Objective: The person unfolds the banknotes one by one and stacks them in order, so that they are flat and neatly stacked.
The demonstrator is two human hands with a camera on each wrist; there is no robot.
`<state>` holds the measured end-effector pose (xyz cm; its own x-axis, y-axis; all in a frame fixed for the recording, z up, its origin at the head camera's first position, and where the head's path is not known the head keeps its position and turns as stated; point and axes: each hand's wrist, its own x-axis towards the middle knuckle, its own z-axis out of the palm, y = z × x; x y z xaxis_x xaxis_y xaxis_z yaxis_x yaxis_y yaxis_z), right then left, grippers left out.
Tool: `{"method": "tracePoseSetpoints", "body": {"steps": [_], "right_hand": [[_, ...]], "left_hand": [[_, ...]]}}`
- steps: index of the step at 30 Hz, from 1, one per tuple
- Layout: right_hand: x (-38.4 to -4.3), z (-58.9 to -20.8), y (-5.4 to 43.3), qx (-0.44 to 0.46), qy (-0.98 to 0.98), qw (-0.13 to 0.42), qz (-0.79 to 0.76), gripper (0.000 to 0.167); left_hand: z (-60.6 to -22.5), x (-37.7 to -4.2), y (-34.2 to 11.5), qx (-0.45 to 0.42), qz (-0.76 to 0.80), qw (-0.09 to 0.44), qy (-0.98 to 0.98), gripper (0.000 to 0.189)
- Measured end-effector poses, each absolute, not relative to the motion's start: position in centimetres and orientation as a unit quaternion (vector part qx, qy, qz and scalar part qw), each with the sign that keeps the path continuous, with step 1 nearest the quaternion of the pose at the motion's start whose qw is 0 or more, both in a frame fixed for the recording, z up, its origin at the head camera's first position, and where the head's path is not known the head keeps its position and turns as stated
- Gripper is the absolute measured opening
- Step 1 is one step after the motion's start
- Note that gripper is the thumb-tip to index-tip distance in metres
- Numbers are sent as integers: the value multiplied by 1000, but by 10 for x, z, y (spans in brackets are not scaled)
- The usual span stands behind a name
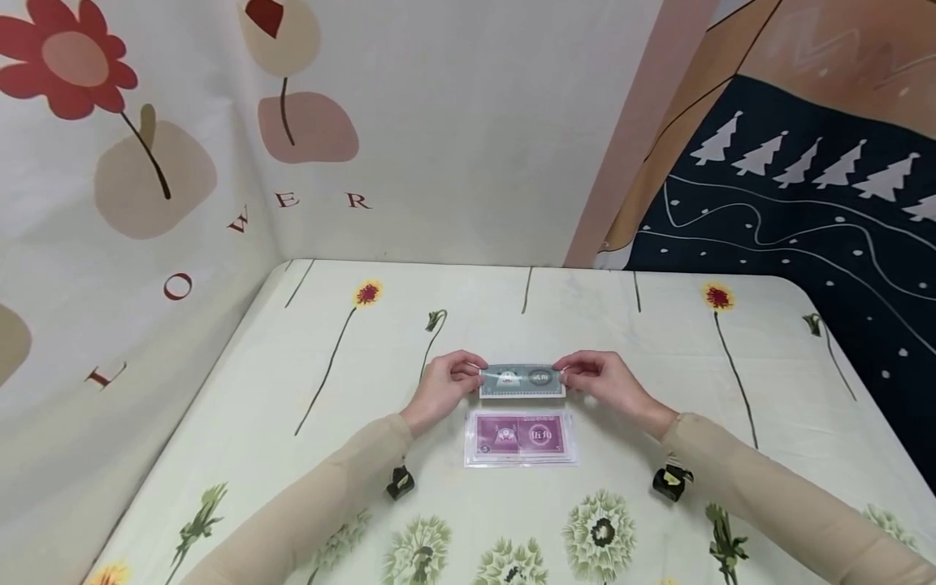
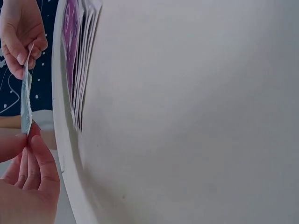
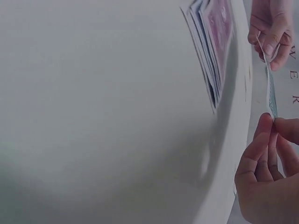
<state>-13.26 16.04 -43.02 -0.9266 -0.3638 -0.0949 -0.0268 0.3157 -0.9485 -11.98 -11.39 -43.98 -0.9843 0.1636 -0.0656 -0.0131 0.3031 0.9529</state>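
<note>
A green-grey banknote [image 1: 522, 382] is stretched between both hands, held up above the tablecloth. My left hand [image 1: 446, 385] pinches its left end between thumb and fingers, and my right hand [image 1: 604, 382] pinches the right end the same way. In the left wrist view the banknote [image 2: 26, 100] is seen edge-on, slightly bent; the right wrist view also has the banknote [image 3: 271, 91] nearly edge-on. Just nearer the body lies a stack of banknotes [image 1: 521, 437], a purple one on top, several clear-edged layers beneath. The wrist views show the layers of this stack [image 2: 78, 60] fanned at the edge.
The table wears a pale tablecloth [image 1: 351, 479] printed with flowers. Behind it hangs a white cloth [image 1: 468, 162] with flower and letter prints, and a dark cloth [image 1: 797, 219] with white trees at the right. Small black objects [image 1: 400, 483] show below each forearm.
</note>
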Motion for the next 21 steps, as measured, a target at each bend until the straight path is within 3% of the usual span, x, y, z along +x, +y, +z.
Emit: {"method": "tracePoseSetpoints", "body": {"steps": [7, 21], "right_hand": [[-121, -436, 161, -151, 815, 169, -534, 21], [-103, -435, 164, -183, 821, 196, -504, 16]], "left_hand": [[-442, -103, -117, 61, 571, 113, 811, 16], [-443, -87, -119, 109, 522, 138, 835, 13]]}}
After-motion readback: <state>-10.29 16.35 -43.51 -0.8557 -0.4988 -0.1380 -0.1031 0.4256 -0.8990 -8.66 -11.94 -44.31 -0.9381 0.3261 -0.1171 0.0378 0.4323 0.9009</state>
